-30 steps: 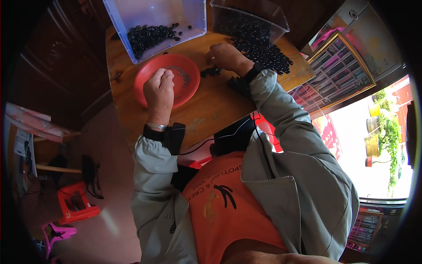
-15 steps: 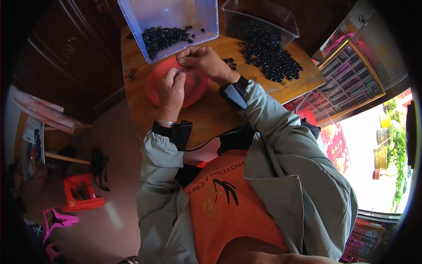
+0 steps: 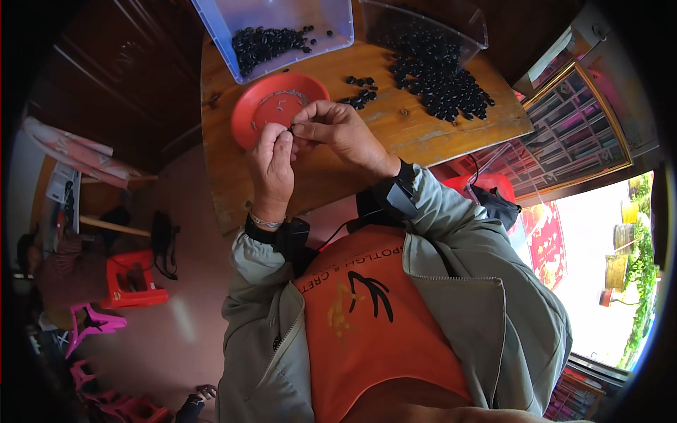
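Observation:
My left hand [image 3: 272, 166] and my right hand [image 3: 347, 137] meet over the near edge of a red plate [image 3: 243, 116], both closed in a pinch. Between their fingertips shows a small black piece [image 3: 290, 130], mostly covered by the fingers. Small grey metal-looking bits [image 3: 281, 106] are scattered in the plate. Past the plate, a translucent bin [image 3: 331, 48] lies tipped toward me with many black oval pieces [image 3: 268, 48] in it. Several more black pieces [image 3: 361, 90] sit loose on the table, right of the plate.
A clear container [image 3: 474, 32] at the back right spills a large heap of black pieces [image 3: 444, 88] onto the wooden table [image 3: 331, 176]. Red stools [image 3: 134, 280] and a pink stool [image 3: 90, 326] stand on the floor at left. A framed panel [image 3: 575, 134] leans at right.
Both hands have drawn back toward me from over the plate, uncovering its middle and the grey bits. A small black piece now shows between the fingertips.

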`<act>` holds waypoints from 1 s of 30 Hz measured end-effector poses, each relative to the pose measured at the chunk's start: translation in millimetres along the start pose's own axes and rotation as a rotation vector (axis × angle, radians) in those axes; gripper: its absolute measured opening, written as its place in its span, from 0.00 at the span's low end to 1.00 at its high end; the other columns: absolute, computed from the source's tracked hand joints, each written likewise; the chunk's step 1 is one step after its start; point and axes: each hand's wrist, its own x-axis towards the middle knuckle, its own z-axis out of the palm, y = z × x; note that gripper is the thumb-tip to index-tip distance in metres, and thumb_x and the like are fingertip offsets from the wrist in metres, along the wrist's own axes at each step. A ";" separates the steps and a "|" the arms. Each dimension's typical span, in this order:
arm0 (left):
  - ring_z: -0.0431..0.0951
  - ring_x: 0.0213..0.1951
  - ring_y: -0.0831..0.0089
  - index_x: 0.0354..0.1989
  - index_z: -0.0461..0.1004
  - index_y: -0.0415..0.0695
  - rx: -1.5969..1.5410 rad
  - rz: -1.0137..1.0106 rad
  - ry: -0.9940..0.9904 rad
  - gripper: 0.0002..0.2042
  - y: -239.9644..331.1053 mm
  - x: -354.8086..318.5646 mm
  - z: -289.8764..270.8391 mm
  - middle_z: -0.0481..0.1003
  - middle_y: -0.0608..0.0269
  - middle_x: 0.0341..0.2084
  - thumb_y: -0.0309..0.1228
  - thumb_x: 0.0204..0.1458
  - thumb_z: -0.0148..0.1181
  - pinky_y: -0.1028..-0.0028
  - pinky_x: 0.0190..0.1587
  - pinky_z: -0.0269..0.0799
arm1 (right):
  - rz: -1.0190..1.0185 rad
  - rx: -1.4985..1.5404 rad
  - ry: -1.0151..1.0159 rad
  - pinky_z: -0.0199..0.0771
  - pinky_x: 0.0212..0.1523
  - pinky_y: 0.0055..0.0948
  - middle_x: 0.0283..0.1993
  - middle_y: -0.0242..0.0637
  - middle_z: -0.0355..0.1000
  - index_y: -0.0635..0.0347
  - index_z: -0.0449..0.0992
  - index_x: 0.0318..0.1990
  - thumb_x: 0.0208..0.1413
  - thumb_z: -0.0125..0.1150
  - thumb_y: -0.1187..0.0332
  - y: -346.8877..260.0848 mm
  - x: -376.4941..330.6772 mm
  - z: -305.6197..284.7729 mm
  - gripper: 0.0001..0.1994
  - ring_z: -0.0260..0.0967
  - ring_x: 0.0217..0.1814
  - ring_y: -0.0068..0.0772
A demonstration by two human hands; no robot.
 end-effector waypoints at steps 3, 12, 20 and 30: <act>0.66 0.23 0.81 0.30 0.68 0.40 -0.040 -0.051 0.019 0.09 8.9 -14.6 -0.2 0.68 0.67 0.20 0.32 0.59 0.47 0.80 0.26 0.63 | -0.025 -0.010 -0.078 0.71 0.36 0.21 0.32 0.30 0.73 0.63 0.74 0.39 0.54 0.60 0.75 4.5 -13.0 -0.8 0.06 0.69 0.32 0.19; 0.69 0.27 0.84 0.37 0.68 0.40 -0.183 -0.126 0.099 0.07 13.9 -47.8 11.9 0.70 0.69 0.25 0.31 0.58 0.49 0.83 0.28 0.63 | -0.072 0.021 -0.065 0.72 0.37 0.20 0.31 0.29 0.72 0.64 0.73 0.37 0.53 0.59 0.78 14.9 -36.0 6.3 0.05 0.69 0.34 0.18; 0.68 0.27 0.83 0.37 0.67 0.42 -0.186 -0.128 0.059 0.07 8.5 -56.7 16.7 0.69 0.69 0.25 0.33 0.58 0.51 0.83 0.29 0.63 | -0.075 0.027 -0.097 0.72 0.38 0.20 0.32 0.30 0.73 0.66 0.73 0.38 0.53 0.60 0.78 13.0 -54.1 3.5 0.05 0.70 0.36 0.18; 0.66 0.22 0.83 0.34 0.66 0.43 -0.198 -0.302 0.088 0.06 -16.2 -53.4 4.0 0.68 0.69 0.22 0.31 0.58 0.46 0.85 0.24 0.60 | -0.439 -1.279 0.057 0.72 0.37 0.35 0.34 0.44 0.75 0.60 0.80 0.34 0.50 0.60 0.62 -31.1 14.4 -86.6 0.11 0.72 0.36 0.47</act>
